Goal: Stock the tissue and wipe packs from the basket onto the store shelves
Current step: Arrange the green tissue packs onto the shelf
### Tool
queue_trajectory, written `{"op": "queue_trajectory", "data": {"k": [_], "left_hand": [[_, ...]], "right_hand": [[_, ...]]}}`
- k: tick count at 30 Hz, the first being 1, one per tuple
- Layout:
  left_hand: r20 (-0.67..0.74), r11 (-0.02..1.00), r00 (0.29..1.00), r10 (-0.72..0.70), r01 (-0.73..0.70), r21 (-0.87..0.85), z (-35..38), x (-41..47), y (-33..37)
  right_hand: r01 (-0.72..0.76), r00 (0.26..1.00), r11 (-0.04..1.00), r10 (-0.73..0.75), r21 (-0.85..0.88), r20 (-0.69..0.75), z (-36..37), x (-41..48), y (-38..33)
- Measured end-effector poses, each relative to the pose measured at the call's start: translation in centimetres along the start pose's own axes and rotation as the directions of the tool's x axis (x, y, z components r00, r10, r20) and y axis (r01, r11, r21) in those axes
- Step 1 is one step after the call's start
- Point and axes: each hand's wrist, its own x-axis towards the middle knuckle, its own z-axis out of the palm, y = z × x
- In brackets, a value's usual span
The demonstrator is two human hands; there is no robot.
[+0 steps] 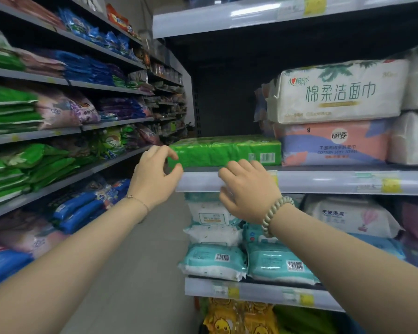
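Note:
A green tissue pack lies flat on the middle right-hand shelf, at its left end, beside a pink and blue towel pack. My left hand is at the green pack's left front corner, with curled forefinger and thumb pinching that corner. My right hand hangs over the shelf's front lip, and its bent fingertips touch the lower front edge of the green pack. No basket is in view.
A white facial-towel pack tops the pink one. Teal wipe packs fill the shelf below, with yellow duck packs under them. The left aisle shelves hold green, blue and pink packs. Grey floor runs between.

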Motion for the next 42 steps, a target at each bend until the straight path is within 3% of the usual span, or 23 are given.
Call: {"op": "queue_trajectory", "data": {"k": [6,12,17,23,29,34,42], "left_hand": [[0.111,0.992,0.993,0.042,-0.054,0.113,0.0,-6.8,1.1],[0.338,0.987,0.939,-0.059,0.004,0.162,3.0,-15.1,0.0],[0.55,0.968,0.811,-0.199,0.074,0.24,6.4,-22.4,-1.5],[0.728,0.925,0.613,-0.308,0.015,0.379,8.7,-29.1,-3.4],[0.769,0.899,0.499,-0.399,0.047,0.435,9.9,-34.6,-6.1],[0.758,0.863,0.426,-0.494,0.138,0.486,10.6,-40.4,-7.4],[0.77,0.788,0.19,-0.609,0.256,0.56,11.3,-51.3,-8.7]], "right_hand": [[0.09,0.995,0.996,-0.091,0.029,0.048,-0.2,-3.2,-3.1],[-0.027,0.98,0.982,-0.012,0.188,0.199,2.3,-9.6,-7.3],[-0.11,0.925,0.966,0.014,0.233,0.379,5.3,-15.9,-10.8],[-0.141,0.83,0.954,-0.031,0.264,0.557,8.8,-21.0,-15.2],[-0.208,0.778,0.933,-0.024,0.293,0.628,10.4,-23.6,-19.6],[-0.331,0.68,0.878,-0.032,0.345,0.733,10.7,-25.6,-23.7],[-0.334,0.494,0.846,-0.217,0.414,0.842,10.2,-30.8,-27.3]]}}
